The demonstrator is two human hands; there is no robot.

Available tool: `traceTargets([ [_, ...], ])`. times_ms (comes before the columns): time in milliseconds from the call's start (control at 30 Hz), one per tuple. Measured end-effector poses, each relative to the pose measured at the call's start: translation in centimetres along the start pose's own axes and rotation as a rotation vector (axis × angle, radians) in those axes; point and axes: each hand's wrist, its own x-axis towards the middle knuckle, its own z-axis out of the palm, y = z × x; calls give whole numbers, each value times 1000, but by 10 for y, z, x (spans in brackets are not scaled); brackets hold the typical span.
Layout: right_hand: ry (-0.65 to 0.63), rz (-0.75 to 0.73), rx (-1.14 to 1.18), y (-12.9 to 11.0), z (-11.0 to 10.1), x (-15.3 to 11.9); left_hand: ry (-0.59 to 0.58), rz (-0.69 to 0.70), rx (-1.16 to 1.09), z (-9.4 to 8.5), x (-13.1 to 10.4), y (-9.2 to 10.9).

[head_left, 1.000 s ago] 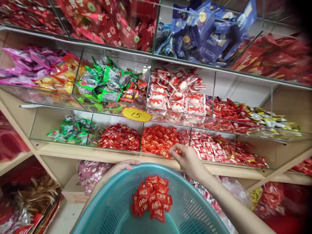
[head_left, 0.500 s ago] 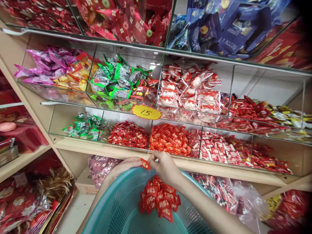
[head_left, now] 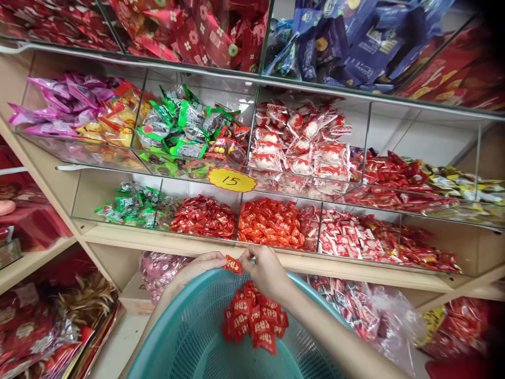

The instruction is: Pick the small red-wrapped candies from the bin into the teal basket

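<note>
Spanning the gap between your two hands, a single red candy packet sits just above the far rim of the green basket. Its long axis runs crosswise, dipping a little toward your right. Your right hand is curled in, thumb and forefinger drawn together at the packet's right end, and appears to pinch it. Your left hand lies along the rim with its fingers pointing right, their tips meeting the packet's left end; you cannot tell whether they grip it or only touch. Neither hand is clearly nearer, since the packet touches both.

Below it, inside the basket, lies a pile of matching red packets, nearer to you than the rim. Beyond your fingers runs the wooden shelf edge, and behind that a bin of orange-red candies, with dark red candies to its left and pink-and-white candies farther right. A yellow price tag hangs above. Nothing stands between the packet and the basket's mouth except the rim.
</note>
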Motion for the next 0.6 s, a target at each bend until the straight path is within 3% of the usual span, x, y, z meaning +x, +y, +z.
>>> traceTargets([
  [467, 61, 203, 244, 17, 9, -8, 22, 19, 63, 4, -2, 7],
  [600, 58, 122, 234, 20, 9, -11, 31, 14, 73, 3, -2, 7],
])
